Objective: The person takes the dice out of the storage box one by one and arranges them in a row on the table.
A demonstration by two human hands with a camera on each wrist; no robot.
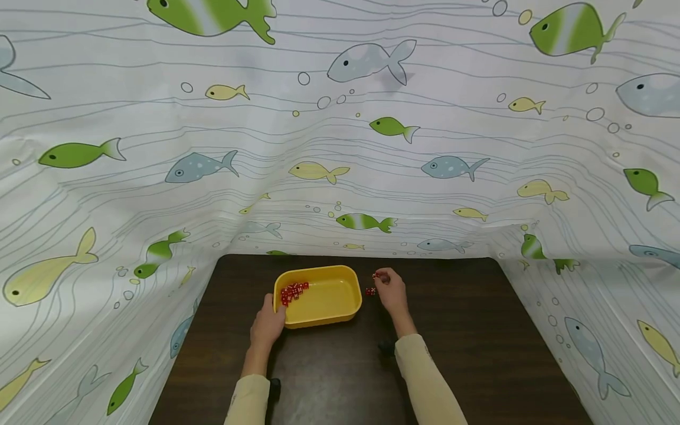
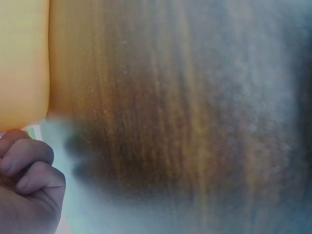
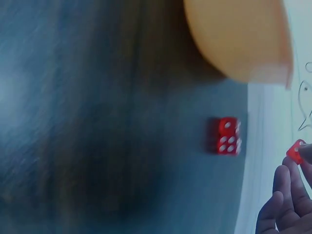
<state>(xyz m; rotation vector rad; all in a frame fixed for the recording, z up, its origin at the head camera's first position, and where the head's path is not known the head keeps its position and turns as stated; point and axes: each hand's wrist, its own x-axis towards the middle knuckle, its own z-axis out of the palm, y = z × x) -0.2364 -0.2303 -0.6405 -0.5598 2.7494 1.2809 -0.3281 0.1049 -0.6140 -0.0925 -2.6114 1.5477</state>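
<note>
A yellow rectangular tray stands on the dark table, with a cluster of red dice heaped at its left end. My left hand grips the tray's left wall, thumb over the rim; in the left wrist view its fingers are curled beside the tray's lower edge. To the right of the tray, my right hand pinches one red die between thumb and fingertips, raised off the table. Two red dice sit side by side on the table, between the tray and the right hand.
The dark wood-grain table runs to a white fish-patterned curtain, which hangs behind it and along both sides. Small dark devices are strapped at both wrists.
</note>
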